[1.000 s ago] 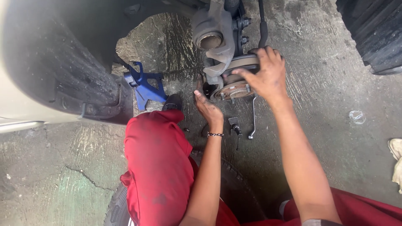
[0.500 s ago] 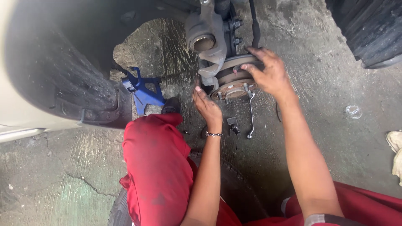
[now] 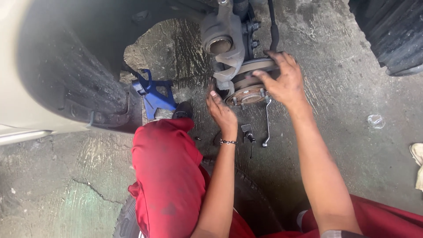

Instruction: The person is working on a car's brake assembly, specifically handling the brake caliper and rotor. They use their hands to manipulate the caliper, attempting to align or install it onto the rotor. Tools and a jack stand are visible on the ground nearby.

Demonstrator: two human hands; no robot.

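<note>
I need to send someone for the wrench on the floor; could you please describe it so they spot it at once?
Start at the brake disc under the wheel arch, which the right hand grips. Directly below it, on the wet concrete, lies the wrench, a thin, straight silver bar. The darker, stubbier tool lies just beside it.

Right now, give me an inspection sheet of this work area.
Surface: cracked, stained concrete floor.
Job's things: wheel hub with brake disc, beside the brake caliper.
Clutter: wrench, small tool and bolt on the floor.
Grippers: left hand touches the hub's lower edge; right hand grips the disc.
Cables: nothing seen.
Surroundings: blue jack stand, wheel arch, tyre.
</note>
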